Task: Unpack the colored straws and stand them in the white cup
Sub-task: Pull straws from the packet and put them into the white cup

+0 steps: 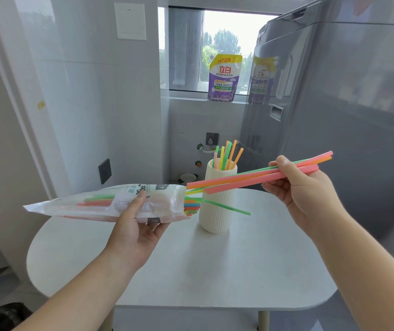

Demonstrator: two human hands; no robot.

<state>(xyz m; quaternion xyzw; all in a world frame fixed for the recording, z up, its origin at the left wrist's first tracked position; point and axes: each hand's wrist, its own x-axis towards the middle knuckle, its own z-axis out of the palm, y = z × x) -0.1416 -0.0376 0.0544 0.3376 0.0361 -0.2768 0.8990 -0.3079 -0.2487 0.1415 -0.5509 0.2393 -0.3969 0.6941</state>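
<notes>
Here right hand (303, 187) fingers (284, 164) pinch straws (258, 176), above cup (217, 206).

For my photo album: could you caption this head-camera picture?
Left hand holds the straw packet while the right hand grips a few colored straws near the white cup.

Right hand (303, 187) holds straws (258, 175); left hand (138, 225) holds the bag (100, 204).

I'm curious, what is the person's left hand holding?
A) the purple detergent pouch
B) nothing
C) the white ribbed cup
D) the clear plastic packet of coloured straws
D: the left hand grips the clear plastic packet of coloured straws, while the right hand holds a loose bunch of pink, orange and green straws.
</notes>
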